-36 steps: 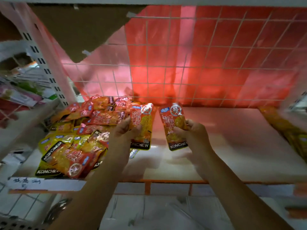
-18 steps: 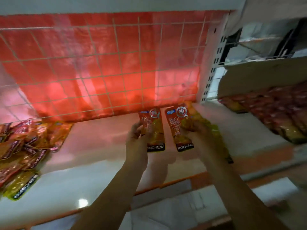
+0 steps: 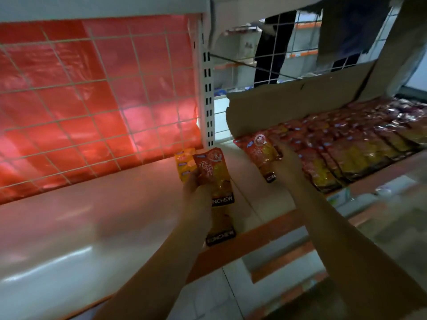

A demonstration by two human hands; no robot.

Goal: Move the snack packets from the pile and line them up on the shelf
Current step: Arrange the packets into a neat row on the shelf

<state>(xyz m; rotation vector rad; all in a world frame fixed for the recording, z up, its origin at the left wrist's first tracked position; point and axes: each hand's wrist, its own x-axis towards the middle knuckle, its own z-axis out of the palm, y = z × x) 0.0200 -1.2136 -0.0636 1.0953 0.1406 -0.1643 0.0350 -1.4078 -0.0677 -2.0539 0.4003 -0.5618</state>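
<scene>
On the right-hand shelf (image 3: 381, 174) I see a long row of snack packets (image 3: 360, 144) already lined up, so much of the job looks done. My right hand (image 3: 285, 162) presses one more packet (image 3: 261, 151) down at the row's near end, fingers curled over it. My left hand (image 3: 196, 188) grips another packet (image 3: 216, 174), with at least one more tucked behind. The pile itself is out of view, so I cannot tell how many remain.
</scene>
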